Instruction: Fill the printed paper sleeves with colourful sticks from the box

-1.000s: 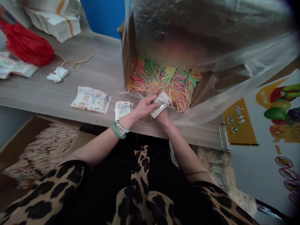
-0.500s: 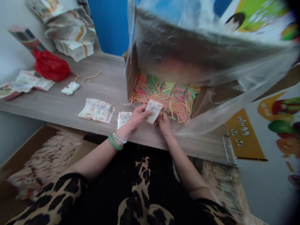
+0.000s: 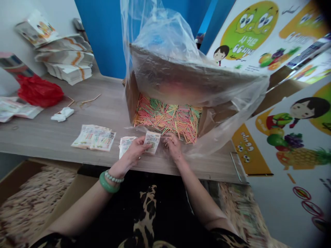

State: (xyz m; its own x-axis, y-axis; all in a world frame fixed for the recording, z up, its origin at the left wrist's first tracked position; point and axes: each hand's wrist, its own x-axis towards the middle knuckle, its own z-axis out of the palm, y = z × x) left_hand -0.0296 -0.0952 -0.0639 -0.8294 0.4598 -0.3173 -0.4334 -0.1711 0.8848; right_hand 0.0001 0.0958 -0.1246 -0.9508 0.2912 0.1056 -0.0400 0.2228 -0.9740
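My left hand [image 3: 136, 150] is closed on a small printed packet [image 3: 152, 141], holding it upright by its left side in front of the box. Just right of the packet, my right hand [image 3: 173, 146] pinches a thin pinkish stick [image 3: 166, 137] that points toward the packet's upper right edge. Behind both hands, a plastic-lined cardboard box [image 3: 132, 100] holds many thin pink, green, yellow and orange sticks [image 3: 168, 117]. A small pile of packets [image 3: 124, 144] lies beside my left hand, partly covered by it. Farther left, more printed packets [image 3: 94, 137] lie flat on the table.
The wooden table [image 3: 103, 110] also bears a red plastic bag [image 3: 40, 90], a crumpled white tissue [image 3: 62, 114] and stacked white bundles [image 3: 68, 70]. Clear plastic [image 3: 219, 137] drapes over the box's right side. Below the table, an open carton [image 3: 59, 203] stands at left; printed cartons [image 3: 292, 137] stand right.
The view has shifted, so the table and box appear lower and farther left. My right hand has moved slightly away from the packet, and a stick now shows between its fingertips.
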